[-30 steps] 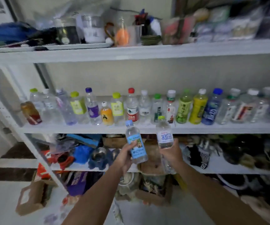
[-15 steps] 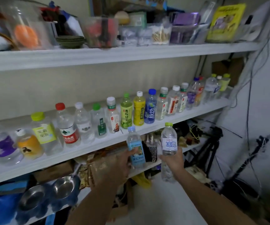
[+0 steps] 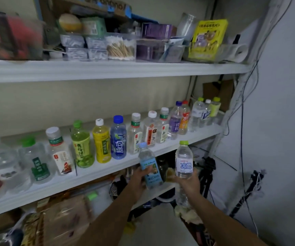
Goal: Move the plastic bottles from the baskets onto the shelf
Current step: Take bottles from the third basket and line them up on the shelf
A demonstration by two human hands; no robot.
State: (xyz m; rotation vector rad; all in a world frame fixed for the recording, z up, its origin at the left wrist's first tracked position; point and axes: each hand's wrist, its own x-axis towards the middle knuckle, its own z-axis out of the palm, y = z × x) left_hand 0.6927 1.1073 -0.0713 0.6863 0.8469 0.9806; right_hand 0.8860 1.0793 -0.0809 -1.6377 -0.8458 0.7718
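Blue-labelled bottle (image 3: 153, 178) in left grip (image 3: 139, 182), white-labelled bottle (image 3: 184, 166) in right grip (image 3: 190, 185)

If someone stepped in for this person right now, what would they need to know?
Left hand holds a blue-label bottle upright in front of the shelf.
Right hand holds a clear green-capped bottle upright beside it.
Done: a long row of bottles stands on the shelf.
Left: set these two on it. The baskets are out of view, so any remaining bottles cannot be counted.

White shelf (image 3: 107, 172), upright bottles (image 3: 118, 137)
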